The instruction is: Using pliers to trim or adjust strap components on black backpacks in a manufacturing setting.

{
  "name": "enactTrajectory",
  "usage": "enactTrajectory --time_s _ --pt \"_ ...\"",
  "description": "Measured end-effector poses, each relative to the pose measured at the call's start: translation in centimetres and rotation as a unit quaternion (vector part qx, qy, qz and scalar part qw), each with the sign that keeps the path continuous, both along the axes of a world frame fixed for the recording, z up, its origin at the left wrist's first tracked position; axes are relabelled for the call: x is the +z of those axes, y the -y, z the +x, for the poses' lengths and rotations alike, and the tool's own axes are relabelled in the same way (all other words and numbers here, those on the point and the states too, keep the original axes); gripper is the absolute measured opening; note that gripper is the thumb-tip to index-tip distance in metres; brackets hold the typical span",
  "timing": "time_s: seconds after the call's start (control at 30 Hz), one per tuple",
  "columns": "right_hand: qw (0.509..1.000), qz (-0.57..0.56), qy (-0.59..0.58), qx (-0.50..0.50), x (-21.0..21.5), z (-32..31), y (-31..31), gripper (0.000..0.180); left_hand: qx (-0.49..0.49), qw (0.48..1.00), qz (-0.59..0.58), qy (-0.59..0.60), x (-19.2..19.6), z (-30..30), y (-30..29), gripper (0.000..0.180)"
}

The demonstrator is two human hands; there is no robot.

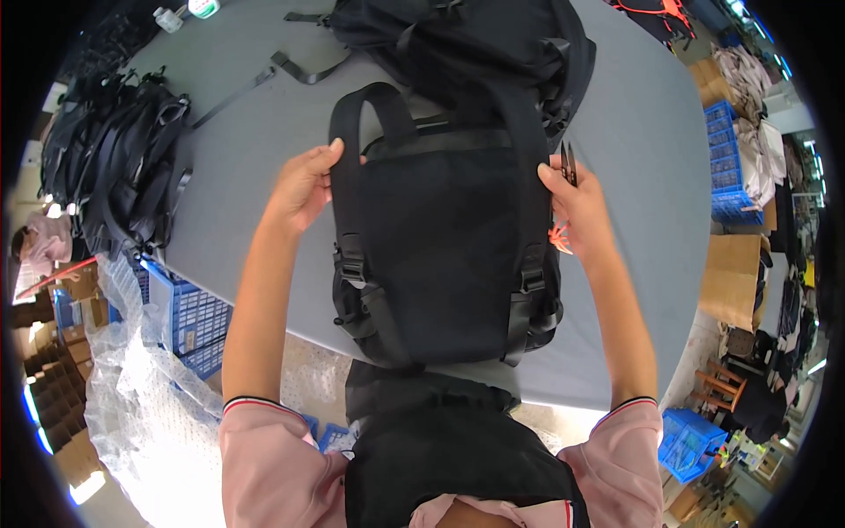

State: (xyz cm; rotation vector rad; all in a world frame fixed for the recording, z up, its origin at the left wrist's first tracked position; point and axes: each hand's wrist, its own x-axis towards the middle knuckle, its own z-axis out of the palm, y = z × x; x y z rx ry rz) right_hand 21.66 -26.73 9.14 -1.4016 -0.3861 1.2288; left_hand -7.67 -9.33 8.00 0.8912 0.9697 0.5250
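Note:
A black backpack [440, 255] lies on the grey table in front of me, its back panel and two shoulder straps facing up. My left hand [308, 185] pinches the edge of the left shoulder strap [349, 198], thumb on top. At the other side my right hand [576, 198] grips the right shoulder strap [530, 176]. That same hand also keeps a pair of small dark thread snips [569, 165], blades pointing away from me. Something orange-red [559, 238] shows below its palm. Buckles and webbing sit at the lower ends of both straps.
Beyond it lies another black bag [466, 44] with loose webbing [308, 75]. A heap of black bags [123, 167] covers the table's left end. Blue crates [198, 317] and clear plastic wrap [145, 387] stand at left; more blue crates [726, 163] and a cardboard box [732, 277] at right.

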Motion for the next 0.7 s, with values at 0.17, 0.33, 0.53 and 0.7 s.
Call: enactTrajectory --time_s 0.17,0.33,0.53,0.7 --pt "0.849 0.171 0.499 -0.033 2.8 -6.8 3.6 0.018 -0.003 0.999 0.021 0.032 1.9 1.0 2.5 0.027" --pt "0.920 0.157 0.305 0.188 1.2 -12.8 3.9 0.015 -0.012 0.998 0.028 0.059 3.8 1.8 4.7 0.024" --pt "0.971 0.076 -0.001 0.225 1.8 -15.3 4.7 0.019 0.020 1.000 0.001 0.022 4.9 0.4 9.4 0.032" --pt "0.986 0.091 -0.037 0.138 3.0 -15.7 5.7 0.018 -0.017 0.997 0.073 0.032 4.6 -2.7 18.2 0.033"
